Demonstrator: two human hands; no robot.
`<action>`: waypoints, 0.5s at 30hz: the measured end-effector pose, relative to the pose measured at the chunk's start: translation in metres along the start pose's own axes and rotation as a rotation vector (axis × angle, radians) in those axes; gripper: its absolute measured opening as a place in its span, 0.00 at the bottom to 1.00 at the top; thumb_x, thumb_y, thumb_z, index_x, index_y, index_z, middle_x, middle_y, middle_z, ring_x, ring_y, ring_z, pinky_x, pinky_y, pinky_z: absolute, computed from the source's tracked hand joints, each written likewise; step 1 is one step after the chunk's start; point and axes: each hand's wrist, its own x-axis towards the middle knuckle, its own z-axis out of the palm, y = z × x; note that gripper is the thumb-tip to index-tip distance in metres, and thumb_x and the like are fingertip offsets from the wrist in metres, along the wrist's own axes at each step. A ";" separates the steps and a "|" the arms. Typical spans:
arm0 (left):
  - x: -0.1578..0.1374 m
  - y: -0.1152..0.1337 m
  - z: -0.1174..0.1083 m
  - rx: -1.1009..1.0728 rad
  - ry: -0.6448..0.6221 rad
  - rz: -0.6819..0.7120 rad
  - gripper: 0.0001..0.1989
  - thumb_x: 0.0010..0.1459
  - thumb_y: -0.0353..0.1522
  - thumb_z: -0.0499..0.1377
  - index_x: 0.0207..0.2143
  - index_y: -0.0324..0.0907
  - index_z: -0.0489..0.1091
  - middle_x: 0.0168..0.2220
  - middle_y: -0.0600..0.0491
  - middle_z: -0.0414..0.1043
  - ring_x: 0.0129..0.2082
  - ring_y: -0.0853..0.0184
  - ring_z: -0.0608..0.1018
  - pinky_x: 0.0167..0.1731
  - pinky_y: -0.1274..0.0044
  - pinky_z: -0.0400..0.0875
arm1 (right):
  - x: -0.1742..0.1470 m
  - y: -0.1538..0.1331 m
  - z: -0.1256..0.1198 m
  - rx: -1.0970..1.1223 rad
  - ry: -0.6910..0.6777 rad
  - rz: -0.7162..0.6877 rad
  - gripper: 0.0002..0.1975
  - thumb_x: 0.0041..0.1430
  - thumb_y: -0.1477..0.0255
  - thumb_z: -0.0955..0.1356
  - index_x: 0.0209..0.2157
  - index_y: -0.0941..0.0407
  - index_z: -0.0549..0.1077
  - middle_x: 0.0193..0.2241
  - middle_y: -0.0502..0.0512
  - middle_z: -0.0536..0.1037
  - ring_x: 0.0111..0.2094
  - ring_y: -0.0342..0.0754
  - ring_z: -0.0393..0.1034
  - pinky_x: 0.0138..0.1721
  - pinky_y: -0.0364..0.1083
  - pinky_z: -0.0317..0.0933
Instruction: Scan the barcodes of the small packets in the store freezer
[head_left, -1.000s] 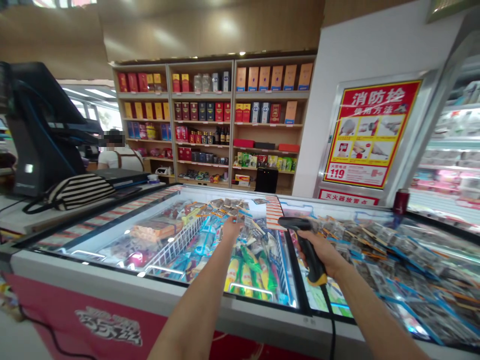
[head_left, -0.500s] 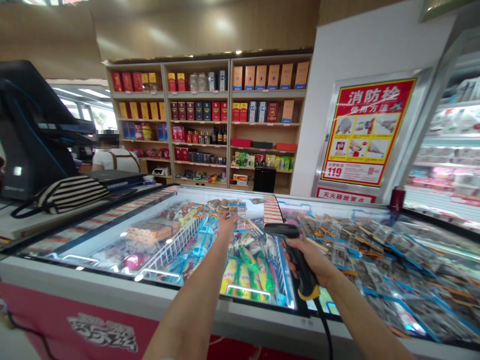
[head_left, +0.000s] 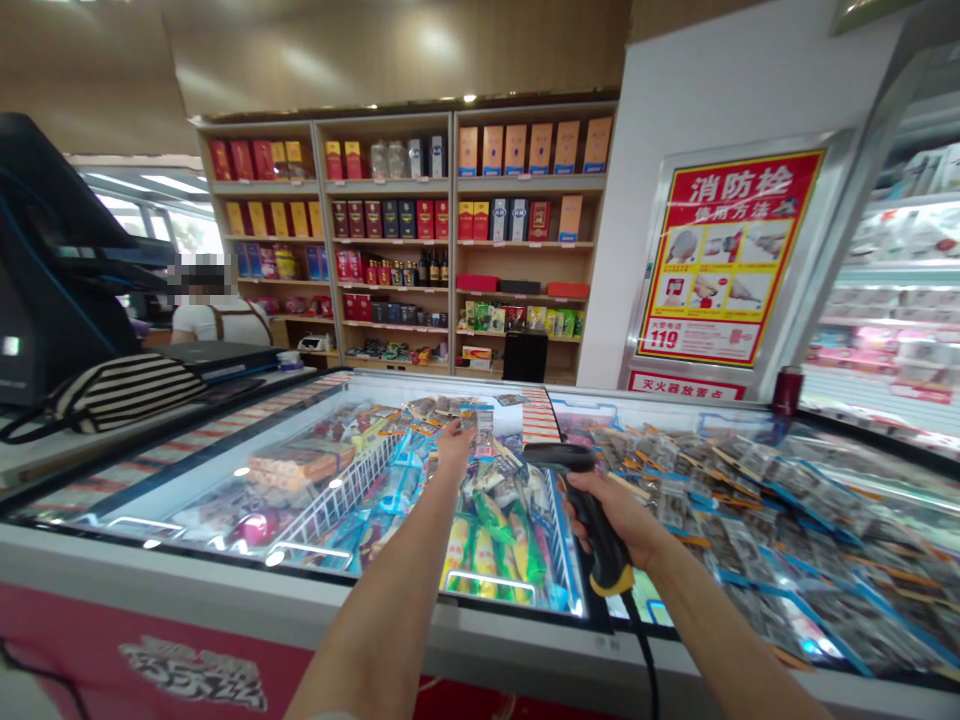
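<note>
My right hand is wrapped round the grip of a black and yellow barcode scanner, its head turned to the left and its cable hanging down. My left hand reaches out over the freezer and pinches a small flat packet by its left side. The scanner's head is a short way to the right of that packet. On the right half of the freezer lie many similar blue and orange-edged packets. Beneath my hands, yellow and green ice-cream wrappers show through the glass.
The chest freezer has a glass top and a wire basket inside. A striped pouch lies by a black monitor stand at left. A dark red cup stands at right. A person is behind the counter.
The view has shifted slightly, moving the shelves and counter a little left. My left hand still has the packet and my right hand the scanner, in nearly the same positions.
</note>
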 end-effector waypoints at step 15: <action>-0.018 -0.002 0.031 0.069 -0.118 -0.017 0.10 0.42 0.28 0.60 0.32 0.37 0.71 0.24 0.53 0.72 0.24 0.70 0.73 0.27 0.79 0.66 | -0.002 -0.021 -0.042 -0.002 0.245 -0.132 0.11 0.52 0.66 0.62 0.21 0.58 0.65 0.11 0.48 0.66 0.11 0.39 0.59 0.11 0.39 0.56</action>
